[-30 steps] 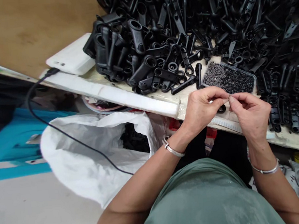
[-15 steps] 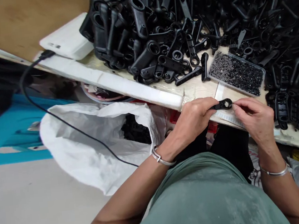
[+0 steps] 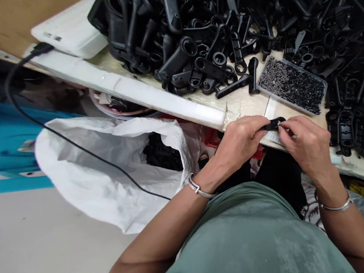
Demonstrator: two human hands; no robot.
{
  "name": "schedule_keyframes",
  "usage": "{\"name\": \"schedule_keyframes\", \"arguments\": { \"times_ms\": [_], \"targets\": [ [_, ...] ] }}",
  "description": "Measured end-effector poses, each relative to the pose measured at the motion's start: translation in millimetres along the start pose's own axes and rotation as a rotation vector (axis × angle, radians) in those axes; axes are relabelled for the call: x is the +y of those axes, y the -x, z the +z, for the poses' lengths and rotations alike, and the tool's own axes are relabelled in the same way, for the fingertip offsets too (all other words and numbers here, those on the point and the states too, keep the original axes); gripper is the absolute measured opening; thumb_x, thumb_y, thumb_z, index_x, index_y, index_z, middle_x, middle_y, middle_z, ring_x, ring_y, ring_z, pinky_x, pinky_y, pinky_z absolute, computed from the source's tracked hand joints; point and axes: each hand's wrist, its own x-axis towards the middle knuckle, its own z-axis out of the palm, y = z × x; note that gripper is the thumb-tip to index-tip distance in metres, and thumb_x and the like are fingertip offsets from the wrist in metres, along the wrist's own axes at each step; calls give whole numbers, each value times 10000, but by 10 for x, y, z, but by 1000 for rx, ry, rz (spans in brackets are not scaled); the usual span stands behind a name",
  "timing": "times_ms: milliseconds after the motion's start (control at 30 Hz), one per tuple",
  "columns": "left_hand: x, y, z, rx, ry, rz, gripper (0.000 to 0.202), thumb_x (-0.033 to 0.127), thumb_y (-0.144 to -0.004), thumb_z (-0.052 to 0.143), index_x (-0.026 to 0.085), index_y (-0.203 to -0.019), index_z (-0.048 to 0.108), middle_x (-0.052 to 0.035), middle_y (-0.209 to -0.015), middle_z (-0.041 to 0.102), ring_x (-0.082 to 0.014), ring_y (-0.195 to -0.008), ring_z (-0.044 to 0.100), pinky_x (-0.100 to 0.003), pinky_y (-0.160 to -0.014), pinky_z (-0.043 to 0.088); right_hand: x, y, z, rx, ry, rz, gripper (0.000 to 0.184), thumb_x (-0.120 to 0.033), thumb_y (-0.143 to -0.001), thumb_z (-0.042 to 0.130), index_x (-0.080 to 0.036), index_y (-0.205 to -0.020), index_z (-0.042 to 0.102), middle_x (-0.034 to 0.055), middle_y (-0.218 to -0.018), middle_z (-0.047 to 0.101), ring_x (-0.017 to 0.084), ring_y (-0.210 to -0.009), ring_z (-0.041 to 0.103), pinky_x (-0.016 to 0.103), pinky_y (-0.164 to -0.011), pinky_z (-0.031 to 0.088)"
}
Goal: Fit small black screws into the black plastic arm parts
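A small black plastic part (image 3: 273,124) with a ring-shaped end is gripped between the thumb and fingers of my left hand (image 3: 243,140), over the front edge of the bench. My right hand (image 3: 307,142) is closed in a pinch at the ring end of that part; whatever its fingertips hold is too small to make out. Just behind my hands stands a clear plastic box (image 3: 293,86) filled with tiny grey and black pieces. Several similar black handle-like parts (image 3: 238,53) lie behind and left of the box.
Black plastic parts are heaped across the back of the bench (image 3: 203,94). A white device (image 3: 69,29) with a black cable (image 3: 80,143) sits at the left. Below the bench edge, a white sack (image 3: 115,161) holds black pieces. More parts (image 3: 345,129) stand at the right.
My right fingertips have moved left, from the tip of the black part's ring end onto it. The view has shifted slightly.
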Motion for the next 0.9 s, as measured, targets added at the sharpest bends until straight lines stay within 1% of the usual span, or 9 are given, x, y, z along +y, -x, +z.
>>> {"name": "schedule_keyframes", "arguments": {
  "times_ms": [100,167,300,367,433,500,633,800,900],
  "targets": [
    [-10,2,12,13,7,10,204,102,-860,609,214,-987,722,-19,-964,768,-179,-919,709,-283,-845,539,-53,-36,-48,-54,111,-36,232,-214,-962,509,-155,-846,702,75,-868,718,176,-714,652,313,-593,395],
    [-18,4,19,20,16,6,209,99,-857,612,223,-985,722,-12,-968,768,-178,-924,710,-283,-851,541,-48,-72,-86,-126,116,-36,229,-217,-959,513,-160,-839,700,71,-872,710,178,-712,643,317,-580,378],
    [-31,4,30,39,29,13,210,87,-842,634,218,-977,726,-16,-961,769,-181,-923,713,-284,-849,544,82,-147,-129,-246,-102,-32,199,-242,-957,539,-172,-894,714,65,-895,703,185,-766,652,311,-638,424],
    [-39,2,36,57,19,35,205,73,-835,643,206,-968,726,-20,-945,769,-178,-904,716,-276,-836,547,149,-173,-126,-261,-190,-22,196,-237,-953,541,-173,-896,717,65,-881,700,187,-773,653,312,-675,447],
    [-50,0,44,72,6,62,199,64,-835,645,195,-963,722,-19,-937,769,-170,-889,717,-268,-825,552,171,-185,-118,-257,-201,-10,206,-224,-949,527,-169,-886,715,69,-863,695,189,-767,649,315,-695,459],
    [-65,0,53,76,-8,90,188,67,-846,637,190,-960,719,-15,-931,768,-162,-883,717,-265,-820,559,140,-186,-117,-267,-137,-10,216,-211,-949,506,-157,-910,712,77,-864,687,199,-779,647,321,-708,461],
    [-93,5,73,82,-40,129,169,83,-875,609,172,-972,715,-20,-942,767,-155,-891,716,-273,-827,570,-6,-190,-150,-321,102,-10,233,-180,-950,474,-119,-961,699,99,-876,672,226,-806,645,329,-680,435],
    [-108,14,94,114,-70,171,157,89,-881,608,156,-978,711,-27,-947,767,-161,-901,717,-281,-841,577,-115,-247,-208,-400,309,2,239,-175,-954,453,-120,-916,683,108,-852,664,221,-729,630,320,-576,353],
    [-106,20,100,122,-75,174,166,85,-886,599,165,-980,709,-20,-948,769,-152,-892,718,-276,-831,581,-188,-283,-232,-456,385,-8,249,-121,-942,421,-117,-884,663,117,-830,654,210,-661,615,315,-535,299]
  ]
}}
